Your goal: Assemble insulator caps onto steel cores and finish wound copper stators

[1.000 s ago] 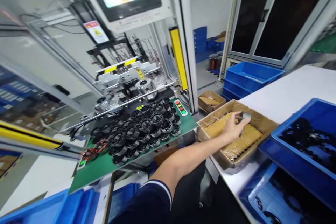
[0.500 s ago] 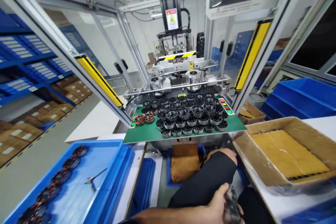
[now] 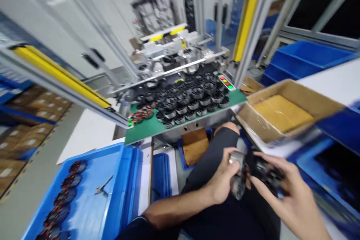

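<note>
The left hand (image 3: 221, 184) has its fingers wrapped round a shiny, silver-grey metal piece (image 3: 238, 188); the right hand's (image 3: 296, 195) fingers grip knobbly black parts (image 3: 268, 174), outlines blurred.

Pale wall (image 3: 120, 18), grey floor (image 3: 33, 183), blue shelving (image 3: 28, 114) and brown cartons (image 3: 39, 132) left, dark-paned cabinet (image 3: 339, 2) right

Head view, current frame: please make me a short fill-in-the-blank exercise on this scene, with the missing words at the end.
1. The left hand holds a metal part whose colour is ____.
2. The blurred parts in the right hand look mostly ____.
3. The stacked rings rest on a board coloured ____.
4. A tool lies in a blue tray on the ____ side of the picture.

Missing words: silver; black; green; left.
</note>
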Demonstrator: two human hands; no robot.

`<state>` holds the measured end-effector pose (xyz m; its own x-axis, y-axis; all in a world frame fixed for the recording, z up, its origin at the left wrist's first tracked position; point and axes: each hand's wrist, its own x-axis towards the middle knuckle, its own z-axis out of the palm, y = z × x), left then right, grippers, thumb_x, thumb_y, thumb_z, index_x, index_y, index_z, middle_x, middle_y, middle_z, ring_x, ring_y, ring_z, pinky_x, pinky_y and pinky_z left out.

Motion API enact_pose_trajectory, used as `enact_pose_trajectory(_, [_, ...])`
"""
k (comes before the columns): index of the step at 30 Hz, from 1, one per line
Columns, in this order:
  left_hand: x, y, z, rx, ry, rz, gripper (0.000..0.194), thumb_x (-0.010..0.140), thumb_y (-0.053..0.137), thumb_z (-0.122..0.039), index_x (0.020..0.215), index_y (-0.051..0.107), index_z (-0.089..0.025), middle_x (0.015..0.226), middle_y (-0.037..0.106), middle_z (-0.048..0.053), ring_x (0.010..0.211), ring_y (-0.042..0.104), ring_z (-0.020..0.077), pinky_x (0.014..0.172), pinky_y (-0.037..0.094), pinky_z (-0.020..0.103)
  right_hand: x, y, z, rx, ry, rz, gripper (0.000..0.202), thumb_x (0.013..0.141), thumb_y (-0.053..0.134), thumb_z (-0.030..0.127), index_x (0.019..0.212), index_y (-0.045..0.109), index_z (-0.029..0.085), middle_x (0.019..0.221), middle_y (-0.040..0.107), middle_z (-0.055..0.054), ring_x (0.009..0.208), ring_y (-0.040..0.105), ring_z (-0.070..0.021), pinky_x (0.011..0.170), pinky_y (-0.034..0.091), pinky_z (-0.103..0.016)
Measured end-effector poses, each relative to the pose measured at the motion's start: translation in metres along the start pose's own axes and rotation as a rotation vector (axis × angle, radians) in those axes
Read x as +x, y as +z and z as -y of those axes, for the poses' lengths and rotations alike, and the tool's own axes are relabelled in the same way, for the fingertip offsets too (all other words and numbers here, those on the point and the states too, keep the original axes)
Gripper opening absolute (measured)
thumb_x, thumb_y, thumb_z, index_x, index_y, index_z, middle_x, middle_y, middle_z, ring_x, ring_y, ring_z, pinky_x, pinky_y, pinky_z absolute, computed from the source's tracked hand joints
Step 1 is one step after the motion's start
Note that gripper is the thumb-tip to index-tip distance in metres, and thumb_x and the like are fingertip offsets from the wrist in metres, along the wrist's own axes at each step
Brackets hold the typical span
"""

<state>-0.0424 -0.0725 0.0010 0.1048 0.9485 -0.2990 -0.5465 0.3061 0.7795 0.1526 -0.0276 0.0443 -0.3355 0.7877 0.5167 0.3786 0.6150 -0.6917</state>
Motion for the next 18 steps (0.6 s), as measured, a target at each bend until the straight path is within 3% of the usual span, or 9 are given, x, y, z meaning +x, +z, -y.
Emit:
enact_pose_trajectory(2, [-0.012,0.006,-0.022,0.054,0.097,0.016,0.085,0.101,0.085,-0.077,0.163,0.056,-0.028,0.149,0.074,0.008,0.130,0.073,0.0266,0.120,0.058,0.039,0.011,0.001,0.018,0.038,-0.027,0.073,0.040,0.107,0.089,0.038,0.143,0.074,0.030,0.138,0.083,-0.010,0.121,0.086,-0.0276,0.103,0.074,-0.038])
enact_pose_trajectory(4, [-0.016,0.009,-0.038,0.252,0.270,0.059,0.072,0.117,0.065,-0.069,0.175,0.050,-0.029,0.163,0.066,0.011,0.146,0.067,0.0313,0.133,0.050,0.047,0.021,-0.001,0.025,0.087,-0.016,0.089,0.047,0.105,0.094,0.035,0.147,0.073,0.030,0.142,0.081,-0.011,0.132,0.083,-0.0270,0.111,0.071,-0.038])
enact_pose_trajectory(6, [-0.013,0.009,-0.046,0.324,0.324,0.092,0.063,0.123,0.051,-0.066,0.174,0.051,-0.029,0.156,0.070,0.012,0.133,0.071,0.0309,0.122,0.057,0.048,0.027,-0.003,0.025,0.127,0.011,0.100,0.054,0.103,0.095,0.034,0.153,0.072,0.031,0.147,0.079,-0.011,0.137,0.080,-0.0275,0.113,0.070,-0.038])
enact_pose_trajectory(9, [-0.007,0.008,-0.047,0.263,0.280,0.109,0.057,0.124,0.045,-0.067,0.167,0.053,-0.029,0.141,0.075,0.011,0.114,0.077,0.0289,0.101,0.063,0.045,0.031,0.000,0.020,0.171,0.069,0.136,0.063,0.103,0.094,0.027,0.160,0.070,0.033,0.156,0.074,-0.012,0.137,0.078,-0.0268,0.102,0.072,-0.034])
enact_pose_trajectory(14, [0.007,-0.002,-0.040,0.157,0.208,0.063,0.054,0.121,0.056,-0.061,0.164,0.053,-0.029,0.143,0.078,0.012,0.125,0.079,0.0344,0.108,0.064,0.051,0.041,0.017,0.002,0.232,0.125,0.171,0.069,0.101,0.092,0.020,0.164,0.070,0.034,0.156,0.074,-0.009,0.137,0.075,-0.0260,0.101,0.072,-0.033])
enact_pose_trajectory(18, [0.021,-0.012,-0.038,0.140,0.158,-0.014,0.053,0.119,0.060,-0.061,0.163,0.057,-0.032,0.157,0.074,0.009,0.136,0.076,0.0346,0.121,0.060,0.053,0.049,0.031,-0.015,0.321,0.179,0.159,0.072,0.102,0.095,0.023,0.167,0.066,0.034,0.145,0.077,-0.005,0.112,0.077,-0.0188,0.093,0.071,-0.031])
